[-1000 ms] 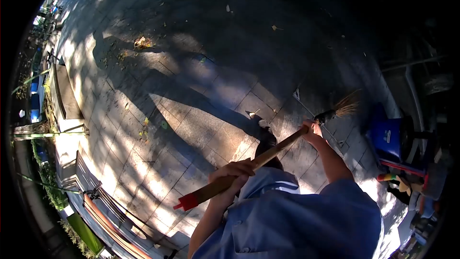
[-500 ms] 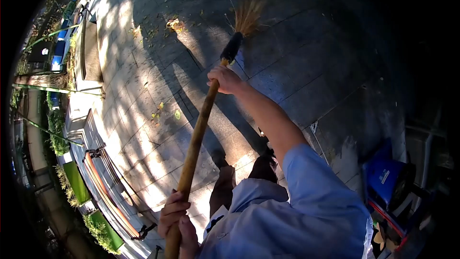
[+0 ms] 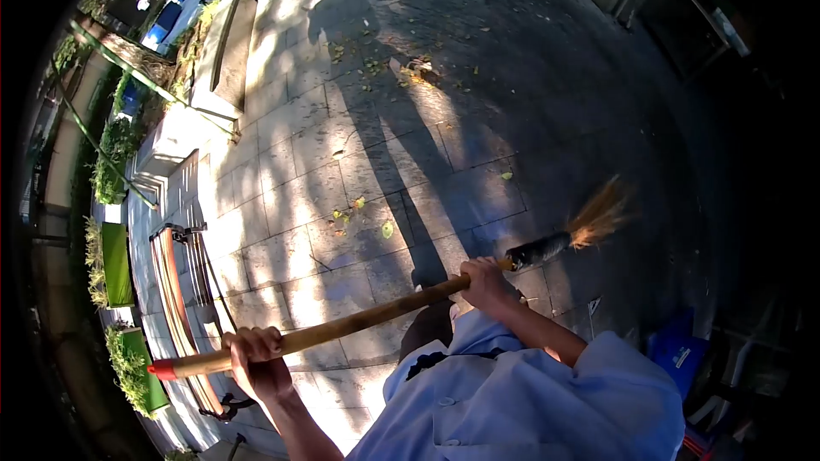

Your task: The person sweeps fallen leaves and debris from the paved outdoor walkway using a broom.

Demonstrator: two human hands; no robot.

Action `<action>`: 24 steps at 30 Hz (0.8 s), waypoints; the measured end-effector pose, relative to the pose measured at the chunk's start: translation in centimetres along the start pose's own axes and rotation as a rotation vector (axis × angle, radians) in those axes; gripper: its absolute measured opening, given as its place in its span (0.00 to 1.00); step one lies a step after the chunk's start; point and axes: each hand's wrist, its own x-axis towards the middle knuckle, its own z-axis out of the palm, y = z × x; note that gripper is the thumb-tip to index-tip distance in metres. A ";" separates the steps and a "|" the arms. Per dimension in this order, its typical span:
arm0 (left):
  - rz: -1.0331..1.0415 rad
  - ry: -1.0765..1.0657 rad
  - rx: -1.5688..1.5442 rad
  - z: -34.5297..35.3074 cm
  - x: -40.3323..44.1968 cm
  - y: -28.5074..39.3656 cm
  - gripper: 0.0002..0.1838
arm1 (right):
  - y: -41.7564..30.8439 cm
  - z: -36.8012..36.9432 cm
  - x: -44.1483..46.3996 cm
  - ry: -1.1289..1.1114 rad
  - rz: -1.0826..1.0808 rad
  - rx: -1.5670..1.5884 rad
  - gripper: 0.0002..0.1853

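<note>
A long wooden-handled broom lies across the front of my body, its red-capped end at the left and its straw bristles at the right. My left hand is wrapped round the handle near the red cap. Close to the black-bound neck of the broom, my right hand grips the handle. The bristles look a little blurred over the dark paving. Fallen leaves lie in a small heap on the pavement further ahead, with a few scattered leaves nearer to me.
Left of me stands a slatted bench, with green planters beyond it. A stone ledge runs along the upper left, near green poles. A blue container is at the lower right. Shadows fall across the paving.
The broom head has swung from the right to straight ahead, then back to the right. Both hands have moved with the handle and kept hold. The view has turned, and the leaf heap appears further right.
</note>
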 end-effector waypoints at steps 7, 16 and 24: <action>0.026 -0.083 0.207 -1.5 14.5 3.8 0.15 | -5.6 8.4 12.9 -0.128 -0.042 0.087 0.04; 0.201 -0.036 0.338 -3.2 29.3 0.3 0.15 | -7.0 18.5 42.5 0.141 -0.260 0.233 0.13; 0.330 -0.013 0.183 -9.1 44.8 -2.4 0.13 | -9.4 13.8 61.4 0.301 -0.354 0.131 0.15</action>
